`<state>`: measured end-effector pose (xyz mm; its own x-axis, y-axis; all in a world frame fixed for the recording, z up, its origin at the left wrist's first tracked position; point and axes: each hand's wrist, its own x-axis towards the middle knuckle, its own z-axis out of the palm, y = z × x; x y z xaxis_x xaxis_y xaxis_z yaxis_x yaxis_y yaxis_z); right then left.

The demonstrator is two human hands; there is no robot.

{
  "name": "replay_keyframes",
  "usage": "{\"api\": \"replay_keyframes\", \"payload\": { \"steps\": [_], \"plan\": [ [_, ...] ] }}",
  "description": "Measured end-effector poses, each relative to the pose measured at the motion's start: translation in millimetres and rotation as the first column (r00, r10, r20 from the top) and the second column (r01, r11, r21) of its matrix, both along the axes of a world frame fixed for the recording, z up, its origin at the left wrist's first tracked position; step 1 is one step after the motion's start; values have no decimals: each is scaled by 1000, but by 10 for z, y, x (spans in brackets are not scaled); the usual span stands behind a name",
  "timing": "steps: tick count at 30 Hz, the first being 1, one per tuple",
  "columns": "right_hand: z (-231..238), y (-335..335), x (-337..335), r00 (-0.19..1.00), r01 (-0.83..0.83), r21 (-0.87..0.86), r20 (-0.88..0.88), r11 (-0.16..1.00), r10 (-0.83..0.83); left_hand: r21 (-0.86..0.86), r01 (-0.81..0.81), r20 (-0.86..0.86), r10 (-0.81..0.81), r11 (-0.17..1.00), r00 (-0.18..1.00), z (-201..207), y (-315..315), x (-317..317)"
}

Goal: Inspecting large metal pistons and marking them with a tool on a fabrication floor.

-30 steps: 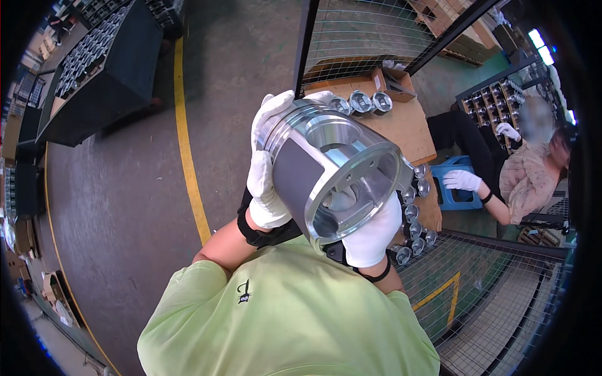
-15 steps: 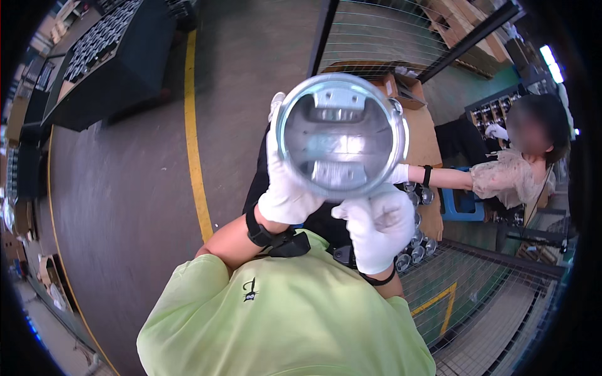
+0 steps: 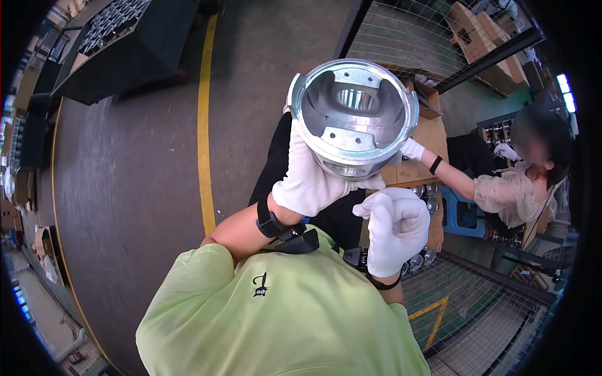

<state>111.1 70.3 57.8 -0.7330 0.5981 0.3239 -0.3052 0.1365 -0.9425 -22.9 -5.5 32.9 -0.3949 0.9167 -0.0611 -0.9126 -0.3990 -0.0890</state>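
A large silvery metal piston point(image 3: 354, 138) is raised in front of my chest, tilted so that its hollow inside faces me. My white-gloved left hand point(image 3: 307, 178) grips it from below and along its left side; the piston hides some of the fingers. Just below the piston's lower right, apart from it, is my right hand point(image 3: 398, 232), also gloved in white. Its fingers are curled in toward the thumb, and whatever they may hold is hidden.
On the right, a brown worktop point(image 3: 433, 147) carries several more pistons point(image 3: 431, 203). A co-worker point(image 3: 511, 191) sits beyond it, one gloved hand reaching toward it, near a blue stool point(image 3: 463, 213). Wire mesh point(image 3: 464, 294) stands lower right; a dark bin point(image 3: 128, 53) is far left.
The piston has tipped, showing more of its inside and near wall. My right hand has dropped away from its lower rim. The view has shifted slightly.
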Motion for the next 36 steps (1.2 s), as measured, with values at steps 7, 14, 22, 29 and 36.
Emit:
{"api": "replay_keyframes", "payload": {
  "steps": [7, 14, 22, 29, 36],
  "plan": [
    [-38, -52, -18, 1000, 15, 26, 18, 1000, -16, -123, -132, 16, 135, 984, 991, 206, -75, -15],
    [-53, -72, -43, 999, -22, 111, 30, 994, 19, -249, -298, -85, 286, 922, 955, 228, -126, -17],
    [-78, -47, -114, 996, -64, 207, 68, 976, 51, 50, -299, -164, 303, 953, 939, 92, -150, -82],
    [-349, 494, -256, 963, -98, 441, 269, 892, -27, 25, -135, -48, 136, 991, 990, -95, -75, -357],
    [-1871, 1847, -431, 530, -130, 408, 799, 903, -285, -382, -157, -169, 98, 911, 981, -944, 136, -618]
  ]
}}
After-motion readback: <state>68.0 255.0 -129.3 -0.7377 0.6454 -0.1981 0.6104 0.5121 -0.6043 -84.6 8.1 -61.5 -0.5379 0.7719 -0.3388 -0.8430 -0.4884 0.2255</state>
